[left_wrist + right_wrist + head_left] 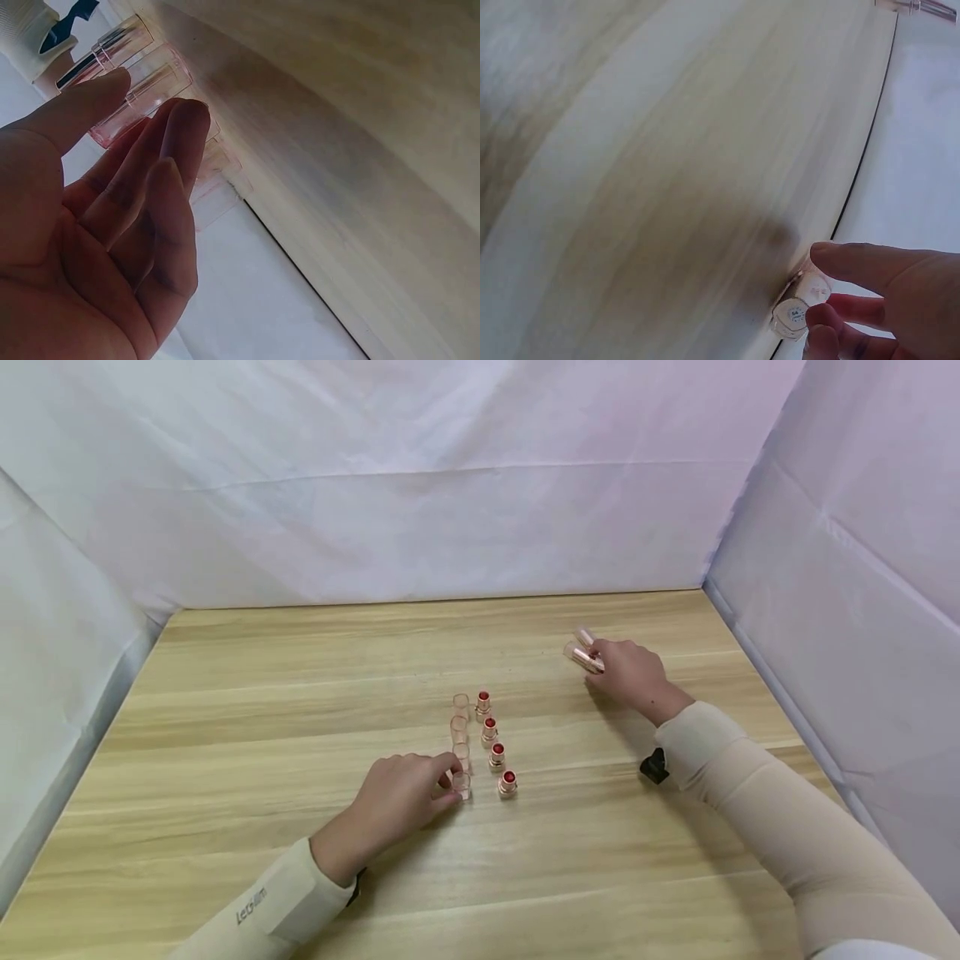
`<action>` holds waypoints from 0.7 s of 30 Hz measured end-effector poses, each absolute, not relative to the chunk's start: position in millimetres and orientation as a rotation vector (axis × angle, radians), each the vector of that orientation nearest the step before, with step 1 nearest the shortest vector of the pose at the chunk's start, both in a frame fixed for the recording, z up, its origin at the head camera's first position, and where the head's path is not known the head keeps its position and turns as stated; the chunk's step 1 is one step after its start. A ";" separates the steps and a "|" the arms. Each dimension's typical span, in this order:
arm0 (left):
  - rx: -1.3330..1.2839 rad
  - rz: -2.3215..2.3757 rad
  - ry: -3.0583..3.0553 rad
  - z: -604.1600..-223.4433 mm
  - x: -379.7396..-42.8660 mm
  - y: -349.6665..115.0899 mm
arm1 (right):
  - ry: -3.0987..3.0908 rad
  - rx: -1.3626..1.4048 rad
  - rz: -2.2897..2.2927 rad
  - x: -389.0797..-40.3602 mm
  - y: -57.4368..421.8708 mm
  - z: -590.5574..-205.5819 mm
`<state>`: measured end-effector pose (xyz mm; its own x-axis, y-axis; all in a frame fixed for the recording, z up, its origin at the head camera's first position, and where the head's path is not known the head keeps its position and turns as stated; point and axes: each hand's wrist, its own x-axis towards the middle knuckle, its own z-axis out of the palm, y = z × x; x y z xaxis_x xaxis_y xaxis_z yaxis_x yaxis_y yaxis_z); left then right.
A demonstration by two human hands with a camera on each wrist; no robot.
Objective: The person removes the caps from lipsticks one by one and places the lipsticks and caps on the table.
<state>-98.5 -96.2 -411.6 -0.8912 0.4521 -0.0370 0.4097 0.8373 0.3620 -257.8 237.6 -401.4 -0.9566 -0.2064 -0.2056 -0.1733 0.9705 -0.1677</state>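
In the head view, several clear caps (460,728) stand in a row on the table, left of a row of upright lipsticks (498,757) with red tips and rose-gold bases. My left hand (401,789) has its thumb and index finger around the nearest clear cap (462,786); the left wrist view shows the thumb overlapping this cap (142,101). Farther back on the right, my right hand (628,672) grips a capped lipstick (579,657) between thumb and fingers. A second capped tube (584,636) lies just beyond it. The label on a tube's base (790,313) faces the right wrist camera.
A light wood-grain table (247,710) lies under everything. White cloth walls (450,527) rise at its back and both sides. A dark wrist device (655,767) hangs below the right sleeve.
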 end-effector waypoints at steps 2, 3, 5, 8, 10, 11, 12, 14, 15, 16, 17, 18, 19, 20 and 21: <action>0.690 0.521 2.903 -411.9 -98.4 -96.8 | 2.901 -0.278 -0.209 -258.9 238.0 -402.7; 0.693 0.517 2.907 -412.1 -98.4 -97.2 | 2.903 -0.275 -0.208 -259.6 238.2 -403.3; 0.700 0.515 2.916 -412.5 -98.4 -98.0 | 2.906 -0.269 -0.199 -260.6 238.5 -404.4; 0.705 0.513 2.930 -413.1 -98.2 -99.2 | 2.903 -0.263 -0.187 -261.9 238.9 -405.8; 0.708 0.513 2.935 -413.2 -98.0 -99.6 | 2.899 -0.264 -0.178 -262.7 239.4 -406.8; 0.708 0.513 2.937 -413.1 -97.8 -99.6 | 2.898 -0.265 -0.175 -263.1 239.8 -407.4; 0.706 0.513 2.938 -413.1 -97.7 -99.6 | 2.899 -0.267 -0.175 -263.4 239.9 -407.9; 0.701 0.514 2.936 -412.7 -97.3 -99.5 | 2.902 -0.275 -0.179 -263.6 240.1 -409.1; 0.695 0.515 2.935 -412.3 -96.9 -99.5 | 2.904 -0.280 -0.180 -263.4 240.2 -409.8; 0.687 0.517 2.934 -411.6 -96.6 -99.5 | 2.908 -0.287 -0.180 -263.1 240.0 -410.5; 0.680 0.513 2.935 -410.8 -96.1 -99.7 | 2.912 -0.291 -0.185 -262.5 239.6 -411.1; 0.679 0.509 2.940 -410.0 -95.8 -99.8 | 2.918 -0.293 -0.187 -261.3 239.2 -411.5; 0.679 0.503 2.945 -409.0 -95.4 -100.1 | 2.923 -0.294 -0.190 -260.0 239.0 -412.0; 0.679 0.494 2.955 -407.9 -95.0 -100.6 | 2.930 -0.296 -0.195 -258.3 238.6 -412.3; 0.677 0.486 2.965 -406.6 -94.5 -101.2 | 2.939 -0.304 -0.205 -256.2 237.7 -412.2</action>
<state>-94.5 -101.2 -406.6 -0.9016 0.4325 0.0099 0.4131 0.8538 0.3169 -256.2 237.7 -412.2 -0.9629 -0.2145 -0.1636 -0.1898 0.9696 -0.1545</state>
